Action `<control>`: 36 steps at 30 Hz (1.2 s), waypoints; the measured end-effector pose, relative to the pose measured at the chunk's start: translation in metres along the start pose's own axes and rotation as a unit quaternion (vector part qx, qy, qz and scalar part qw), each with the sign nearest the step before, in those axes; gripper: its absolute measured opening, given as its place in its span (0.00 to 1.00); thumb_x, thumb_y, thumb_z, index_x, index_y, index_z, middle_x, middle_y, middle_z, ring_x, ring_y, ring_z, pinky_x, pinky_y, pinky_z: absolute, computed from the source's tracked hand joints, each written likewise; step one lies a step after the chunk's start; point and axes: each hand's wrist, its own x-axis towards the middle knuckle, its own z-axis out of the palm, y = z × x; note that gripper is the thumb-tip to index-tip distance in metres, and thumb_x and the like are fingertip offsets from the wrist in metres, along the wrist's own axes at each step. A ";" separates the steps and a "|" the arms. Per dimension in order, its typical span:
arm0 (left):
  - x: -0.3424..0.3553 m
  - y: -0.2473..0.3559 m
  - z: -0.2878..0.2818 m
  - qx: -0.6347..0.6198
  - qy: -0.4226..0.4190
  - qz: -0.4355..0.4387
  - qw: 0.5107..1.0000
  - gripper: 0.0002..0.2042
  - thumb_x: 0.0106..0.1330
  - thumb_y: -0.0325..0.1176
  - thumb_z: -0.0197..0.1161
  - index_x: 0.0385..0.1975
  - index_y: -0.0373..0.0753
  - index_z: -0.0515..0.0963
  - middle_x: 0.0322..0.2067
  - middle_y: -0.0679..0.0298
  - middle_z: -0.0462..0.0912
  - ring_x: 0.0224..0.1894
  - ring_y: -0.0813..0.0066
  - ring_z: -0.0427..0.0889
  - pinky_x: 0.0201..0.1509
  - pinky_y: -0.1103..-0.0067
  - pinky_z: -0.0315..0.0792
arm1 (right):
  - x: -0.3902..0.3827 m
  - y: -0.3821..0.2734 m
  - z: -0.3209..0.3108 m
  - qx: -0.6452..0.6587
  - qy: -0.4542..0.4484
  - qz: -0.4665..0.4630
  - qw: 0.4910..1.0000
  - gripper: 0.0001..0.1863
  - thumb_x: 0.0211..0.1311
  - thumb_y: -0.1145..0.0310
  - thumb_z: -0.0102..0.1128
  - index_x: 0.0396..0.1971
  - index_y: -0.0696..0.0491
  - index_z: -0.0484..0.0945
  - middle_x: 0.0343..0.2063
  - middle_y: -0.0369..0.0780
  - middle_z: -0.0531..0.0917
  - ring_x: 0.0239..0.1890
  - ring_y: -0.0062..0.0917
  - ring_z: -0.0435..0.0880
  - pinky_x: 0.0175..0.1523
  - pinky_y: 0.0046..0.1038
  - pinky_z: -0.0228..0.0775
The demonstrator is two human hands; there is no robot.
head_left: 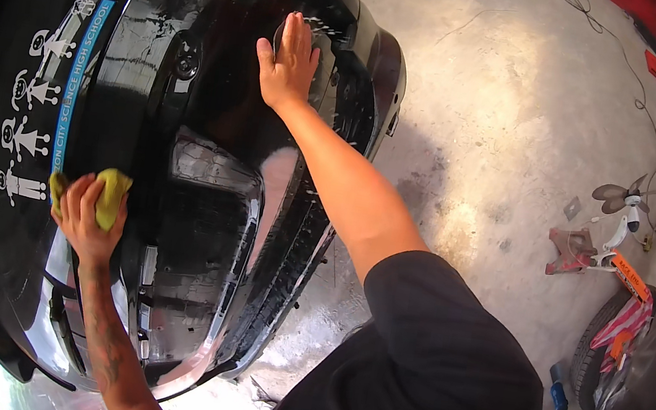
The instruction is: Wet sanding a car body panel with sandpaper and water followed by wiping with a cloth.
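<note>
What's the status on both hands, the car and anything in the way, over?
Left hand gripping yellow cloth against black car. Right hand flat on same car. Fan off right, apart from both.

Black curved car rear [228, 105]: smooth, glossy, reflective. Yellow-green folded cloth [113, 203] against the car: matt, creased. Grey concrete floor [485, 118] right of the car: mottled. Black round rubber tyre [587, 371], far right of the car: matt.

Cloth [114, 203] is partly hidden (behind left hand [89, 229]); car [220, 104] cropped above.
</note>
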 end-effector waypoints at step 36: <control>-0.121 -0.006 -0.029 0.075 0.050 -0.111 0.990 0.22 0.61 0.39 0.68 0.55 0.39 0.74 0.52 0.55 0.80 0.56 0.54 0.77 0.63 0.58 0.64 | 0.026 -0.028 0.015 0.043 -0.013 -0.129 0.991 0.36 0.73 0.50 0.44 0.72 0.58 0.55 0.73 0.50 0.56 0.76 0.44 0.51 0.76 0.53 0.39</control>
